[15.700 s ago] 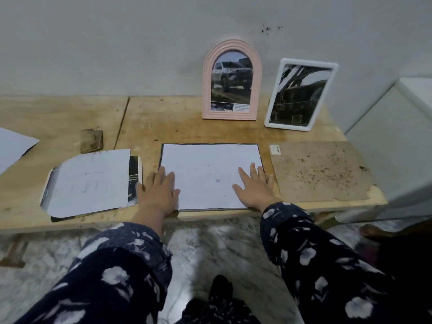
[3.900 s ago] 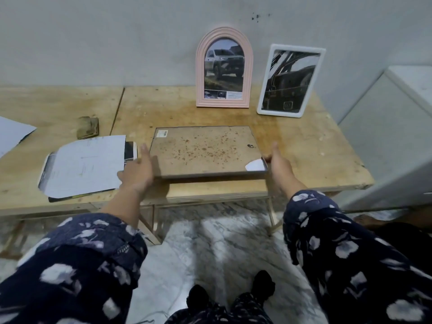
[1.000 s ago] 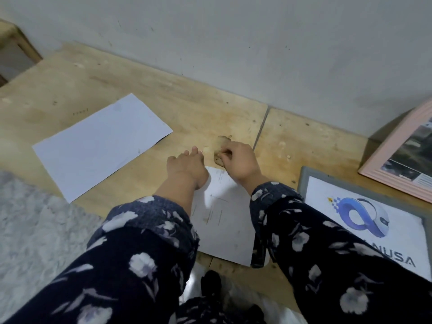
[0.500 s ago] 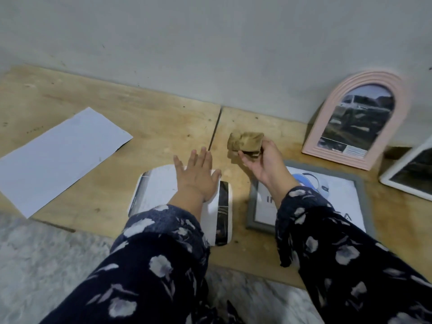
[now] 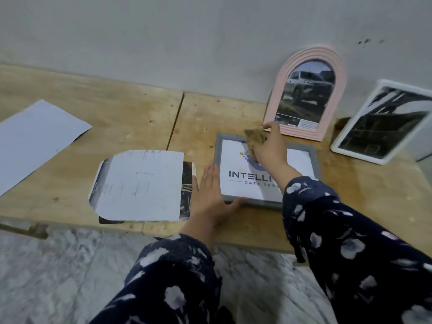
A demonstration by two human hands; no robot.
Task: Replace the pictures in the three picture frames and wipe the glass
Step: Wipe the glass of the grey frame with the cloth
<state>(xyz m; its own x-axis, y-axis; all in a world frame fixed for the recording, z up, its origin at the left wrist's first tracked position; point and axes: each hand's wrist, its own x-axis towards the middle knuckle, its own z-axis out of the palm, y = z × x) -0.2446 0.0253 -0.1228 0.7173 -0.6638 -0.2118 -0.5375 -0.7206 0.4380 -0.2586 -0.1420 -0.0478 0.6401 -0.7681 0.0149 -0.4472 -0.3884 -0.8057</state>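
A grey picture frame [image 5: 314, 160] lies face up on the wooden table [image 5: 131, 120], showing a white logo print. My right hand [image 5: 268, 148] holds a brown cloth [image 5: 254, 136] over the frame's upper left part. My left hand [image 5: 210, 195] rests flat on the table, fingers apart, its thumb against the frame's lower left corner. A pink arched frame [image 5: 306, 92] with a car photo and a white frame [image 5: 378, 122] with a dark photo lean against the wall behind.
A pile of loose prints [image 5: 140, 185] lies left of the grey frame. A white sheet [image 5: 35, 139] sits further left. The table's front edge is near my arms, with marble floor [image 5: 58, 272] below. A pale cabinet [image 5: 423, 150] stands at the far right.
My right hand picked the brown cloth up from the table and carried it right, over the grey frame. My left hand moved off the loose prints to the frame's corner.
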